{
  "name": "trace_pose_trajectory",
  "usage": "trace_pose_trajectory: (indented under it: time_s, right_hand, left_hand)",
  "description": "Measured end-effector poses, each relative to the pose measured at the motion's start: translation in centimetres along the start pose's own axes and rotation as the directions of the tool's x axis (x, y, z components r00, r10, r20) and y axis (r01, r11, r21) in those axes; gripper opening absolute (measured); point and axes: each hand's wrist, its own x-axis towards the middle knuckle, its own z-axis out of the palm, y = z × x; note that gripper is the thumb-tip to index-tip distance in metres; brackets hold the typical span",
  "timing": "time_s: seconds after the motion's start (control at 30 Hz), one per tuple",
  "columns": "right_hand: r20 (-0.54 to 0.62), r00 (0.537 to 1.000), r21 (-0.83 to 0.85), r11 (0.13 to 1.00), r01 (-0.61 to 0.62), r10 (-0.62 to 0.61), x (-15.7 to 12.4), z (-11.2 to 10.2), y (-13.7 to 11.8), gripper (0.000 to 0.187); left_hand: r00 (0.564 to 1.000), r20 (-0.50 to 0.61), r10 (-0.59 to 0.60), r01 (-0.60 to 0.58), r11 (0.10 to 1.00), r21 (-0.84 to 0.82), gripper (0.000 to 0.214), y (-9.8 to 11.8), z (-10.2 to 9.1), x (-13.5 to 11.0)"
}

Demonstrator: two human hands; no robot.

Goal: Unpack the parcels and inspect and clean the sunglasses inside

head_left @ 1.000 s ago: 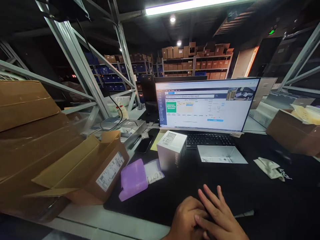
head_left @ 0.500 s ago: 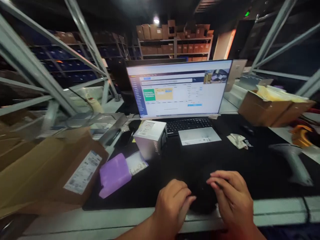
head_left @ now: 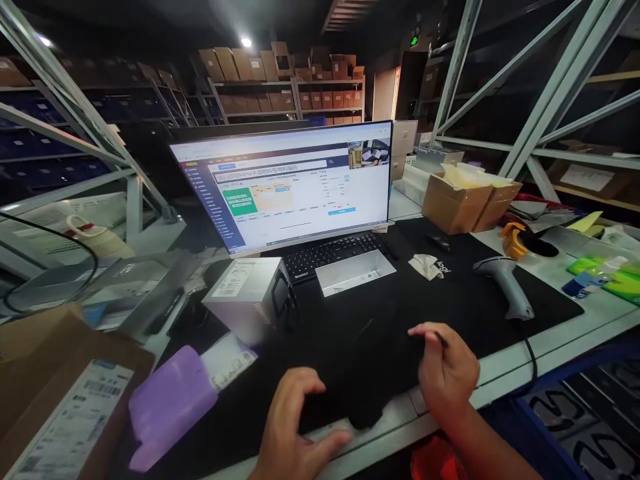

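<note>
Now my two hands, clasped a second ago, are apart in front of the monitor (head_left: 285, 180), and my view has swung right. The left hand (head_left: 295, 433) is open, fingers spread and loosely curled, holding nothing. It sits beside a dark, limp item (head_left: 365, 400) that lies on the black mat (head_left: 450, 300) in front of the monitor and laps over onto the pale tabletop (head_left: 505, 363). The right hand (head_left: 447, 373), on the item's far side, bends its fingers around a thin dark sliver; black on black, I cannot tell whether they grip it. So the item now lies uncovered between both hands. A grey scanner (head_left: 505, 287) has come into view, right of the monitor.
</note>
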Motion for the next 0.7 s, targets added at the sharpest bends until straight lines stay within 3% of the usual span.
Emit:
trace_pose_trajectory:
  time_s: [0.03, 0.1, 0.17, 0.2, 0.23, 0.3, 0.37, 0.43, 0.5, 0.6, 0.67, 0.7]
  right_hand:
    - [0.001, 0.992, 0.015, 0.992, 0.126, -0.126, 0.2, -0.2, -0.9, 0.022]
    - [0.044, 0.919, 0.093, 0.918, 0.386, -0.391, 0.7, -0.6, -2.5, 0.019]
    - [0.074, 0.8, 0.195, 0.795, 0.574, -0.596, 1.3, -0.7, -3.8, 0.019]
    - [0.085, 0.759, 0.242, 0.753, 0.612, -0.645, 1.6, -0.8, -4.2, 0.02]
    - [0.093, 0.753, 0.271, 0.744, 0.611, -0.652, 1.9, -0.8, -4.6, 0.021]
    - [0.125, 0.817, 0.285, 0.809, 0.514, -0.563, 2.7, -0.8, -4.8, 0.019]
    - [0.172, 0.914, 0.288, 0.906, 0.31, -0.368, 3.8, -0.7, -4.5, 0.018]
    - [0.209, 0.963, 0.297, 0.949, 0.103, -0.17, 5.3, -0.5, -3.8, 0.02]
    - [0.286, 0.958, 0.318, 0.946, -0.061, -0.034, 6.7, -0.2, -2.7, 0.025]
    - [0.507, 0.86, 0.343, 0.904, -0.256, 0.052, 7.6, 0.5, -0.9, 0.034]
    - [0.566, 0.814, 0.341, 0.861, -0.377, 0.132, 7.1, 0.8, 0.5, 0.027]
    - [0.545, 0.817, 0.35, 0.835, -0.424, 0.187, 6.6, 0.7, 1.1, 0.019]
  left_hand:
    - [0.998, 0.04, -0.043, 0.043, 0.999, -0.022, 0.057, -0.1, -0.4, 0.6]
    - [0.957, 0.261, -0.13, 0.155, 0.985, -0.077, 0.082, -0.3, -1.0, 2.1]
    - [0.827, 0.537, -0.163, 0.283, 0.947, -0.149, 0.104, -0.6, -1.4, 3.6]
    - [0.768, 0.622, -0.155, 0.339, 0.921, -0.189, 0.111, -0.8, -1.5, 4.1]
    - [0.739, 0.659, -0.14, 0.376, 0.897, -0.231, 0.115, -0.9, -1.5, 4.5]
    - [0.75, 0.648, -0.134, 0.393, 0.878, -0.272, 0.114, -0.7, -1.5, 4.8]
    - [0.778, 0.605, -0.171, 0.364, 0.907, -0.211, 0.107, 0.0, -1.6, 4.7]
    - [0.788, 0.593, -0.165, 0.284, 0.952, -0.112, 0.106, 1.0, -1.6, 4.8]
    - [0.804, 0.591, -0.062, 0.136, 0.987, -0.083, 0.108, 1.8, -1.7, 5.1]
    - [0.838, 0.524, 0.154, -0.133, 0.988, -0.077, 0.105, 2.4, -1.6, 6.2]
    - [0.858, 0.48, 0.185, -0.219, 0.976, 0.016, 0.104, 2.3, -1.3, 6.9]
    - [0.873, 0.459, 0.164, -0.223, 0.972, 0.077, 0.104, 2.2, -1.1, 7.1]
